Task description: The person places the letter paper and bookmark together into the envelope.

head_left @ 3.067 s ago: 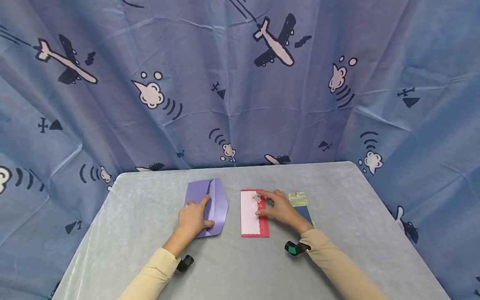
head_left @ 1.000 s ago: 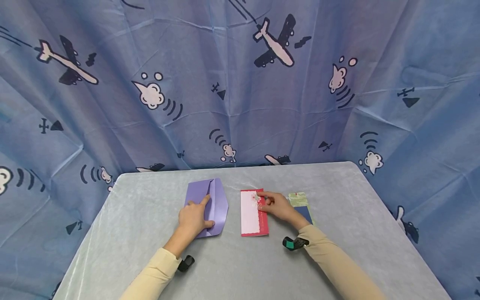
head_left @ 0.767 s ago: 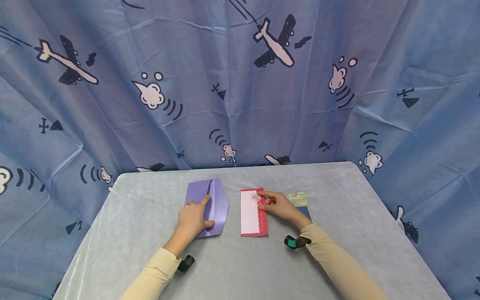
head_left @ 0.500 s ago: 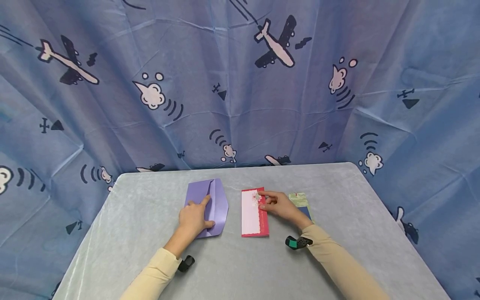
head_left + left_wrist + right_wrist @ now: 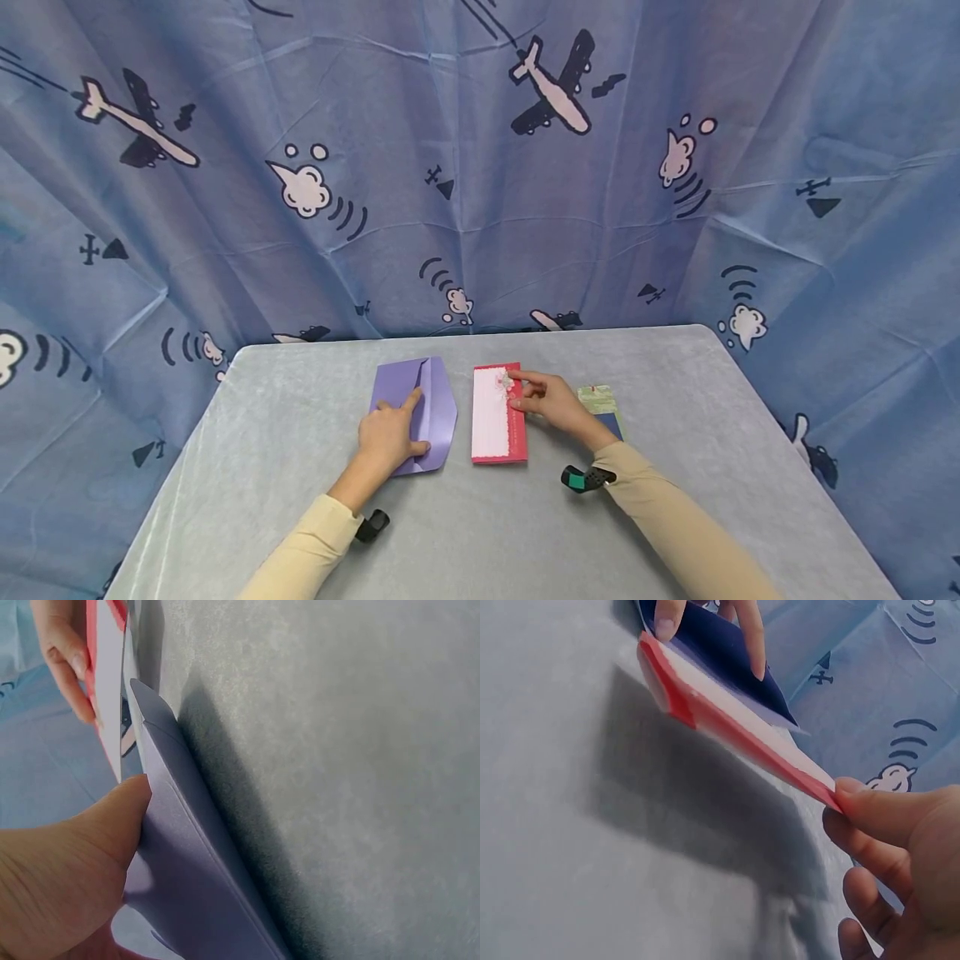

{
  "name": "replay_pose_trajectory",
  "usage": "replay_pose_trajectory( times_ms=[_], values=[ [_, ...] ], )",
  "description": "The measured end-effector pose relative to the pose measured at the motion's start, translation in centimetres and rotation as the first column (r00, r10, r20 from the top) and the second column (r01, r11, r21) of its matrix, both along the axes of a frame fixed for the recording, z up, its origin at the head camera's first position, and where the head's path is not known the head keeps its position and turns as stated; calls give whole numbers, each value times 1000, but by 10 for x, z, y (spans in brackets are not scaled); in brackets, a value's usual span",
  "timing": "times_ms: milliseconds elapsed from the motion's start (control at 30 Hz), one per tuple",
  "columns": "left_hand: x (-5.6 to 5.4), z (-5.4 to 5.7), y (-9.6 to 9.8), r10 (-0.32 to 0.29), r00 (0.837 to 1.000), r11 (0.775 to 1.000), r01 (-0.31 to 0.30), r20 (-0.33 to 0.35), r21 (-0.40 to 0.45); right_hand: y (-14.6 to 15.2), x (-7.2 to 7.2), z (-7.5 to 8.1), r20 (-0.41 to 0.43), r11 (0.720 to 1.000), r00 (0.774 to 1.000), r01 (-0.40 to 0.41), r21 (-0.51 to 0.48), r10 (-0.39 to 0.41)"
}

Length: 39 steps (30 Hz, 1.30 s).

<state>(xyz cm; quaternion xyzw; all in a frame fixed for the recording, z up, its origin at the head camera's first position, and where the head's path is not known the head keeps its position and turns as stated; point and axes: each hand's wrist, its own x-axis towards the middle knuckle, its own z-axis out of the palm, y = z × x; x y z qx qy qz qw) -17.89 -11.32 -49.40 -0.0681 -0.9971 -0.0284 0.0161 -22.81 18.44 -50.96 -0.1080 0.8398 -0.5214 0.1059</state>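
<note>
A purple envelope (image 5: 442, 412) lies at the left of the table with its pocket mouth and flap facing right. My left hand (image 5: 385, 435) rests on it, index finger and thumb spread straight along the opening. In the left wrist view the thumb lies against the envelope's edge. My right hand (image 5: 557, 403) pinches the right edge of a red and white greeting card (image 5: 491, 417), decorated with a small flower cluster. In the right wrist view the card (image 5: 757, 742) hangs above the table, casting a shadow, with thumb and index finger on its corner.
A green and blue card (image 5: 598, 402) lies on the table to the right, partly hidden by the right forearm. The grey-covered table (image 5: 472, 533) ends at a blue curtain (image 5: 480, 167) printed with airplanes. Black cameras sit on both wrists.
My right hand has gone from reaching over the greeting card to pinching its edge, then lifted it and moved it slightly left toward the envelope. The left hand has stayed in place.
</note>
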Motion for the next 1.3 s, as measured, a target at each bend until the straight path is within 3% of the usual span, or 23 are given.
replay_pose_trajectory(
  times_ms=[300,800,1300],
  values=[
    [-1,3,0,-3,999,1000,4,38,-28,-22,-11,6,-32,1000,999,-2,-24,1],
    [-3,15,2,-17,981,1000,17,195,-1,-59,-28,12,-49,1000,999,0,20,1],
    [-7,12,0,-28,977,1000,30,212,-7,-82,-32,7,-86,999,996,-17,32,20]
  ],
)
